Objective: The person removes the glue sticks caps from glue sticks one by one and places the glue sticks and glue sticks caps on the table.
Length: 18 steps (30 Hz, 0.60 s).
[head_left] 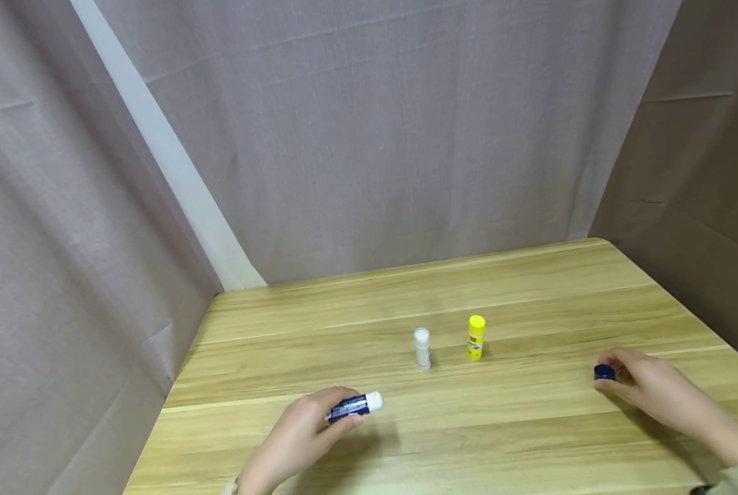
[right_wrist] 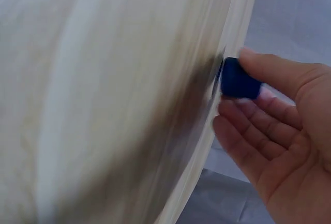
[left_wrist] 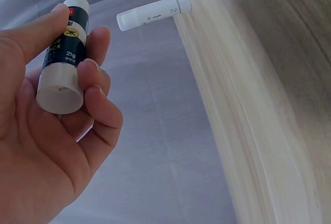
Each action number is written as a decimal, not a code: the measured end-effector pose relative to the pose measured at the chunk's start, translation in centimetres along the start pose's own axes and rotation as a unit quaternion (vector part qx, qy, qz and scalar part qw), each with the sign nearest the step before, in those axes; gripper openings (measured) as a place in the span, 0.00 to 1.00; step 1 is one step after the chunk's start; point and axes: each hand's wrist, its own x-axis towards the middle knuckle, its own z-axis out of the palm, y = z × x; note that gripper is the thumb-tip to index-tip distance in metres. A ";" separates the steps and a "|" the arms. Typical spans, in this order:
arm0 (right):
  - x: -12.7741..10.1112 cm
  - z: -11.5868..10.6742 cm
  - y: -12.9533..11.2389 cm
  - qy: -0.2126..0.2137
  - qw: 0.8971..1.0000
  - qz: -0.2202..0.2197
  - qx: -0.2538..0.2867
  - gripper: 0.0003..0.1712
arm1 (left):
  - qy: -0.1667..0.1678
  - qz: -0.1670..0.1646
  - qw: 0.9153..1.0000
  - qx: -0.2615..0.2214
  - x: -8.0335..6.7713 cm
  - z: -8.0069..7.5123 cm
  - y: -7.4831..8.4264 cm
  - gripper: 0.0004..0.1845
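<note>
From the head view I can't read the print on the yellow glue stick (head_left: 476, 337) or on the white stick (head_left: 422, 348) just left of it; both are too small. My left hand (head_left: 299, 434) covers most of the blue glue stick (head_left: 354, 405). The counter (right_wrist: 103, 105) is smeared with blur in both wrist views. In the right wrist view, the yellow glue stick is cut by the top edge, and my fingers (right_wrist: 269, 74) hide part of the blue cap (right_wrist: 238, 79).

Between the two hands the tabletop (head_left: 530, 426) lies bare; farther back, the white glue stick (head_left: 422, 348) and yellow glue stick (head_left: 476, 337) stand upright, near together, blocking the middle.
</note>
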 end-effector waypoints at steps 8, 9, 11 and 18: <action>0.3 -0.1 0.3 -0.038 0.999 0.015 -0.016 0.15 | 0.000 -0.003 1.000 -0.004 -0.1 0.1 -0.1 0.14; 0.3 -0.1 0.3 -0.040 0.999 0.016 -0.016 0.15 | 0.001 -0.004 1.000 -0.004 -0.1 0.2 -0.1 0.14; 0.4 -0.1 0.2 -0.043 0.999 0.018 -0.013 0.16 | 0.002 -0.006 1.000 -0.008 -0.2 0.2 -0.1 0.14; 0.6 -0.3 0.0 -0.061 0.998 0.027 -0.012 0.17 | 0.024 -0.022 0.999 -0.005 -0.1 0.3 0.1 0.17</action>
